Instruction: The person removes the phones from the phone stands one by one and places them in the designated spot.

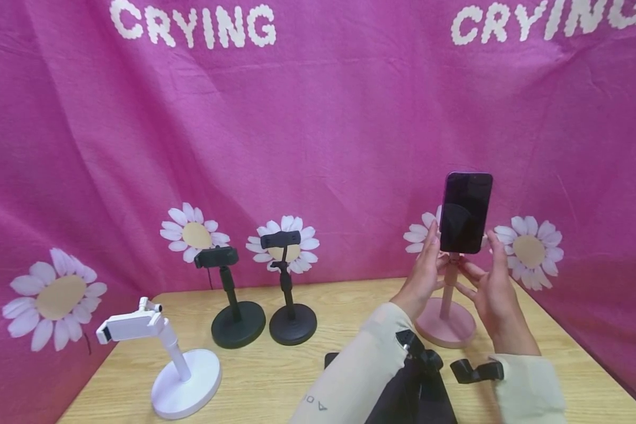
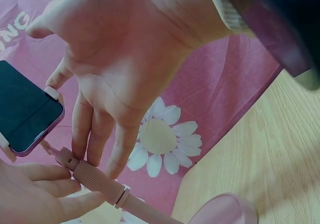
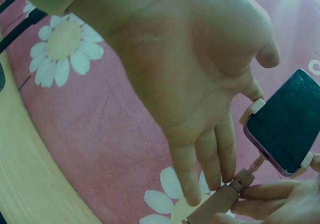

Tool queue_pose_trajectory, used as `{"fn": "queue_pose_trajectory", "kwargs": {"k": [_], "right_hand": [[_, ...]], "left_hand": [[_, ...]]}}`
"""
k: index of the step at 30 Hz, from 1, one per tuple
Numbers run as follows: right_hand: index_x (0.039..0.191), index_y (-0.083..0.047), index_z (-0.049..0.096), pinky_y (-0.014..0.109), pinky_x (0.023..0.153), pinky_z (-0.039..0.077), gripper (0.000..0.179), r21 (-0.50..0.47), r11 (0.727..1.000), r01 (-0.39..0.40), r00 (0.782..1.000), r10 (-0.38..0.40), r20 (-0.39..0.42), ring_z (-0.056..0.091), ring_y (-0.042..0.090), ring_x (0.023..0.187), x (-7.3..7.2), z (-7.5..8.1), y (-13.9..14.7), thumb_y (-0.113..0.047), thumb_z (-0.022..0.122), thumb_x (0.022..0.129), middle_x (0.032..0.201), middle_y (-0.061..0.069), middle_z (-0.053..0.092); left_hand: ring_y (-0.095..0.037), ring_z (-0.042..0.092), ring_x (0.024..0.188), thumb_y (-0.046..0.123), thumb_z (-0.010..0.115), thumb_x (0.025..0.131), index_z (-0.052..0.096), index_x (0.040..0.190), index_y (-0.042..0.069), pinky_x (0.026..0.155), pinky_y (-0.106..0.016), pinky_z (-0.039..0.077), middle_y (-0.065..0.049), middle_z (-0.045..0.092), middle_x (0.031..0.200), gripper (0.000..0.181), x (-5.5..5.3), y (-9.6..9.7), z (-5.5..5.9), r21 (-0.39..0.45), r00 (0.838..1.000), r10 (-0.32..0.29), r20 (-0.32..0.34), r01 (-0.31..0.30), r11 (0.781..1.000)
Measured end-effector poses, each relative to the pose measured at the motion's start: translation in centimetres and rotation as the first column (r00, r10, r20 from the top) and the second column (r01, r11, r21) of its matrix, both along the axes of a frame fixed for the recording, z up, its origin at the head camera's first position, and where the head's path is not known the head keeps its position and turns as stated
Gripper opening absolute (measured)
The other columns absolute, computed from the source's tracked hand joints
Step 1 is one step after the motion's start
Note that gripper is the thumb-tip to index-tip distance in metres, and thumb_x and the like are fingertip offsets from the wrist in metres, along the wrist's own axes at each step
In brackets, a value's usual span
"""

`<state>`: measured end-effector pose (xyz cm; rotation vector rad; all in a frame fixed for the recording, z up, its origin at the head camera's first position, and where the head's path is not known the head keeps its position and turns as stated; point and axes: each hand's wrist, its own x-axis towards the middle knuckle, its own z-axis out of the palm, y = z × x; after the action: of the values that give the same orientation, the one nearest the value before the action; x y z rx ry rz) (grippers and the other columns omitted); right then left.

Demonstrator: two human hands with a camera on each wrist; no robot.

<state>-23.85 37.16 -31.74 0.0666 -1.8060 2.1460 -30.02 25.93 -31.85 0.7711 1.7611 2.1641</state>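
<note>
A smartphone with a dark screen stands upright in the clamp of a pink phone stand. My left hand is at the stand's left side, its fairly straight fingers against the ribbed upper stem. On the opposite side, my right hand has its fingers extended to the stem just below the phone. Each index finger touches one end of the clamp, as both wrist views show. The thumbs stay clear of the stem. From the head view, the clamp is mostly hidden behind the phone.
Left on the wooden table are a white phone stand and two black phone stands, their clamps holding no phone. A black object lies beneath my forearms. Pink cloth with daisies hangs behind.
</note>
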Motion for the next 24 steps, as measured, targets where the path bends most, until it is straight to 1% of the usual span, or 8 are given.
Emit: {"fn": "queue_pose_trajectory", "kwargs": {"k": [4, 7, 11, 14, 18, 20, 22, 24], "right_hand": [[0.149, -0.048, -0.002, 0.071, 0.105, 0.013, 0.061, -0.014, 1.000, -0.016, 1.000, 0.016, -0.018, 0.017, 0.046, 0.140, 0.1, -0.1, 0.1, -0.065, 0.023, 0.096, 0.159, 0.016, 0.012], [0.150, -0.047, -0.001, 0.071, 0.106, 0.011, 0.061, -0.030, 0.999, -0.030, 0.999, 0.028, -0.040, 0.016, 0.045, 0.140, 0.1, -0.3, 0.1, -0.065, 0.022, 0.096, 0.160, 0.016, 0.010], [0.151, -0.046, 0.001, 0.070, 0.107, 0.008, 0.062, -0.045, 0.998, -0.050, 0.997, 0.047, -0.062, 0.015, 0.044, 0.140, 0.1, -0.3, 0.1, -0.065, 0.022, 0.096, 0.159, 0.016, 0.012], [0.151, -0.046, 0.001, 0.070, 0.107, 0.008, 0.063, -0.026, 0.998, -0.051, 0.997, 0.049, -0.055, 0.016, 0.043, 0.140, 0.1, -0.2, 0.1, -0.066, 0.021, 0.095, 0.158, 0.016, 0.016], [0.150, -0.048, -0.005, 0.069, 0.107, 0.009, 0.064, -0.006, 0.999, -0.039, 0.999, 0.039, -0.020, 0.015, 0.042, 0.141, 0.1, -0.1, 0.0, -0.067, 0.021, 0.095, 0.158, 0.015, 0.014], [0.149, -0.048, -0.010, 0.068, 0.108, 0.010, 0.065, -0.005, 0.999, -0.038, 0.999, 0.038, -0.001, 0.015, 0.040, 0.142, 0.1, -0.1, -0.1, -0.067, 0.021, 0.095, 0.160, 0.013, 0.010], [0.149, -0.047, -0.012, 0.067, 0.108, 0.011, 0.067, -0.006, 0.999, -0.039, 0.999, 0.039, 0.010, 0.014, 0.039, 0.142, 0.1, -0.1, -0.2, -0.067, 0.021, 0.095, 0.161, 0.009, 0.005], [0.149, -0.047, -0.012, 0.066, 0.109, 0.012, 0.067, 0.001, 0.999, -0.039, 0.999, 0.039, 0.014, 0.014, 0.039, 0.143, 0.1, -0.1, -0.3, -0.067, 0.021, 0.095, 0.162, 0.007, 0.003]], "left_hand": [[-0.028, 0.048, 0.130, 0.053, 0.030, 0.101, 0.024, 0.147, 0.051, 0.096, -0.059, 0.042, 0.012, 0.034, 0.151, 0.047, 0.1, 0.1, 0.0, -0.001, 1.000, 0.006, 0.011, -0.006, 1.000], [-0.026, 0.049, 0.129, 0.055, 0.030, 0.100, 0.024, 0.148, 0.050, 0.097, -0.060, 0.040, 0.010, 0.036, 0.150, 0.048, 0.0, 0.1, -0.1, 0.018, 1.000, -0.013, 0.022, 0.013, 1.000], [-0.022, 0.050, 0.128, 0.059, 0.030, 0.098, 0.021, 0.146, 0.055, 0.098, -0.059, 0.040, 0.010, 0.038, 0.149, 0.049, -0.2, -0.4, -0.3, 0.031, 0.998, -0.052, 0.022, 0.052, 0.998], [-0.018, 0.050, 0.128, 0.062, 0.031, 0.097, 0.018, 0.145, 0.059, 0.099, -0.056, 0.041, 0.012, 0.039, 0.148, 0.050, -0.4, -0.7, -0.3, 0.017, 0.998, -0.060, 0.020, 0.060, 0.998], [-0.017, 0.050, 0.127, 0.062, 0.032, 0.096, 0.017, 0.146, 0.056, 0.098, -0.055, 0.042, 0.014, 0.036, 0.150, 0.053, -0.5, -0.8, -0.5, 0.001, 0.998, -0.058, 0.037, 0.058, 0.998], [-0.018, 0.050, 0.128, 0.061, 0.031, 0.097, 0.019, 0.148, 0.053, 0.098, -0.056, 0.042, 0.011, 0.035, 0.151, 0.053, -0.6, -0.8, -0.6, 0.005, 0.997, -0.058, 0.047, 0.058, 0.998], [-0.021, 0.049, 0.128, 0.060, 0.030, 0.098, 0.019, 0.149, 0.050, 0.098, -0.057, 0.041, 0.006, 0.040, 0.149, 0.053, -0.6, -0.8, -0.7, 0.016, 0.996, -0.064, 0.056, 0.063, 0.998], [-0.023, 0.049, 0.129, 0.061, 0.030, 0.097, 0.020, 0.148, 0.051, 0.099, -0.057, 0.040, 0.000, 0.048, 0.144, 0.053, -0.6, -1.0, -0.6, 0.025, 0.995, -0.074, 0.070, 0.072, 0.997]]}}
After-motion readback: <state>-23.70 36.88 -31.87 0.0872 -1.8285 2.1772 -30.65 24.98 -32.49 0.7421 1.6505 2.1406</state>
